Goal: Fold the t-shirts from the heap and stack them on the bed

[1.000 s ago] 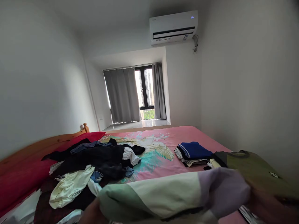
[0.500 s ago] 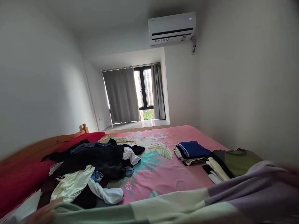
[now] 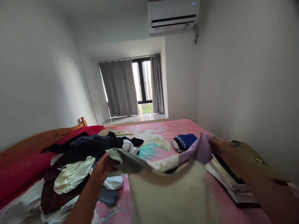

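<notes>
1. The left hand (image 3: 106, 163) held the green upper corner of a colour-block garment (image 3: 170, 193), closed firmly on the cloth
2. The right hand (image 3: 217, 144), blurred by motion, held the lilac upper corner, though its exact grip was too smeared to tell
3. The garment hung between the two hands, its top edge sagging in the middle and its beige panel dropping below them, over the near part of the bed (image 3: 182, 124)
4. Left of the left hand, a loose heap of clothes (image 3: 93, 152) spread along the bed's headboard edge, beside red pillows (image 3: 21, 174)
5. Beyond the right hand, a folded blue garment (image 3: 187, 140) lay towards the bed's right edge
6. An olive shirt (image 3: 247, 152) lay nearer that edge, partly hidden by the right arm (image 3: 263, 186)
</notes>
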### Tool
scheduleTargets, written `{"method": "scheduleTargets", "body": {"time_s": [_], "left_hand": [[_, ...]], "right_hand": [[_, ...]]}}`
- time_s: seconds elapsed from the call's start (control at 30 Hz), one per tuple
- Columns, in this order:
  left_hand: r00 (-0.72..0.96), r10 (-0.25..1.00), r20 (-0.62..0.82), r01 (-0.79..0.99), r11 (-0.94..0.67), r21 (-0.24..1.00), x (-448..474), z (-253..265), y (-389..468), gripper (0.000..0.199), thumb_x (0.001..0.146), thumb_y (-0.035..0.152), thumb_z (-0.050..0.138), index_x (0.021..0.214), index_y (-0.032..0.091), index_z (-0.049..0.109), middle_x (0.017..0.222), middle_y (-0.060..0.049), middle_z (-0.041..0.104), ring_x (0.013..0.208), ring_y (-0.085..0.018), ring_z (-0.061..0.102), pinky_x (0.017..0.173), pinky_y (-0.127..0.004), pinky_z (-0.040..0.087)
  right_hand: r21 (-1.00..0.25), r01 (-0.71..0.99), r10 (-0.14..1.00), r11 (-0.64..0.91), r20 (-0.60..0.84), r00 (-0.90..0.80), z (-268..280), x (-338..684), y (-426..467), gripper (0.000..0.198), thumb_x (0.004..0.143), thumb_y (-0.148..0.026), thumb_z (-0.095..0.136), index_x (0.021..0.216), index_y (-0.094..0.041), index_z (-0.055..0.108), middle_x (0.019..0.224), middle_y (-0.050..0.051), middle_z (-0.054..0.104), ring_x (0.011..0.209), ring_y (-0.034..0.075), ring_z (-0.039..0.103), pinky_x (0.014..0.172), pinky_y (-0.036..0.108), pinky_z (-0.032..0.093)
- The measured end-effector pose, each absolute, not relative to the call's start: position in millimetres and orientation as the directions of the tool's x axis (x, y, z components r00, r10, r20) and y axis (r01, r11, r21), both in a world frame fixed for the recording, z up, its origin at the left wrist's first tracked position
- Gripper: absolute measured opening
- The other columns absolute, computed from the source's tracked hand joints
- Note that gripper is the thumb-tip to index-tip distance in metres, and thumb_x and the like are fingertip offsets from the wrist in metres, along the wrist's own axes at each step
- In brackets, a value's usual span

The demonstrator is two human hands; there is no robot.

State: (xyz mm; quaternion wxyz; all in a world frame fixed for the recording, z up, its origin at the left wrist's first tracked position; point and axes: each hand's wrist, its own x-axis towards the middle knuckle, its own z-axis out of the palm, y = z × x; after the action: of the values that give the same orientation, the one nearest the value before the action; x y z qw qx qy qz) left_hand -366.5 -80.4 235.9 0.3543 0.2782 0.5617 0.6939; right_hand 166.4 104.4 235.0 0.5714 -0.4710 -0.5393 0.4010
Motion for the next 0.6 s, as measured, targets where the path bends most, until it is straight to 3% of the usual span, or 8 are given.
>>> {"method": "scheduleTargets", "body": {"time_s": [0.1, 0.23, 0.3, 0.4, 0.5, 0.6], "left_hand": [[-0.597, 0.802, -0.027, -0.04, 0.003, 0.999, -350, 188, -63, 0.041, 0.076, 0.042, 0.056, 0.111, 0.022, 0.056, 0.115, -0.006, 0.063, 0.107, -0.022, 0.058, 0.081, -0.034, 0.049], [-0.553, 0.828, -0.092, 0.105, 0.179, 0.978, -322, 99, -85, 0.043, 0.051, 0.035, 0.073, 0.089, 0.016, 0.064, 0.098, -0.012, 0.068, 0.103, -0.031, 0.06, 0.086, -0.042, 0.047], [-0.543, 0.836, -0.084, 0.174, 0.21, 0.962, -312, 60, -107, 0.044, 0.045, 0.03, 0.073, 0.086, 0.017, 0.066, 0.103, -0.011, 0.068, 0.107, -0.032, 0.057, 0.095, -0.042, 0.043], [-0.548, 0.836, 0.041, 0.424, 0.235, 0.875, -308, 21, -132, 0.049, 0.051, 0.029, 0.064, 0.098, 0.016, 0.065, 0.114, -0.012, 0.063, 0.117, -0.031, 0.05, 0.105, -0.04, 0.034], [-0.541, 0.825, 0.167, 0.654, 0.287, 0.7, -315, 4, -133, 0.053, 0.06, 0.029, 0.052, 0.11, 0.011, 0.06, 0.119, -0.013, 0.059, 0.12, -0.027, 0.048, 0.106, -0.035, 0.033], [-0.558, 0.817, 0.142, 0.67, 0.343, 0.658, -324, 1, -117, 0.051, 0.068, 0.03, 0.045, 0.113, 0.009, 0.057, 0.121, -0.014, 0.058, 0.118, -0.024, 0.05, 0.104, -0.032, 0.035]], "right_hand": [[-0.999, 0.033, 0.996, 0.036, 0.039, 0.083, 196, 157, 116, 0.044, 0.079, -0.04, 0.053, 0.113, -0.012, 0.052, 0.11, 0.019, 0.061, 0.075, 0.015, 0.063, 0.06, 0.024, 0.045], [-0.976, 0.142, 0.987, -0.163, -0.16, 0.032, 90, 162, 84, 0.043, 0.065, -0.043, 0.064, 0.097, -0.014, 0.06, 0.093, 0.015, 0.067, 0.071, 0.021, 0.063, 0.055, 0.029, 0.048], [-0.963, 0.225, 0.988, -0.15, -0.154, -0.003, 33, 163, 52, 0.043, 0.057, -0.044, 0.067, 0.091, -0.017, 0.064, 0.09, 0.012, 0.068, 0.081, 0.026, 0.064, 0.064, 0.033, 0.051], [-0.962, 0.255, 0.995, -0.092, -0.098, -0.01, -28, 155, 7, 0.045, 0.055, -0.043, 0.064, 0.094, -0.021, 0.061, 0.1, 0.01, 0.067, 0.096, 0.028, 0.062, 0.083, 0.036, 0.05], [-0.899, 0.433, 0.997, -0.058, -0.026, 0.077, -46, 137, -18, 0.053, 0.057, -0.042, 0.057, 0.106, -0.022, 0.057, 0.102, 0.01, 0.066, 0.099, 0.029, 0.06, 0.091, 0.042, 0.045], [-0.819, 0.572, 0.998, -0.038, 0.003, 0.07, -39, 117, -25, 0.055, 0.062, -0.041, 0.051, 0.113, -0.02, 0.054, 0.103, 0.01, 0.065, 0.1, 0.03, 0.058, 0.091, 0.043, 0.043]]}}
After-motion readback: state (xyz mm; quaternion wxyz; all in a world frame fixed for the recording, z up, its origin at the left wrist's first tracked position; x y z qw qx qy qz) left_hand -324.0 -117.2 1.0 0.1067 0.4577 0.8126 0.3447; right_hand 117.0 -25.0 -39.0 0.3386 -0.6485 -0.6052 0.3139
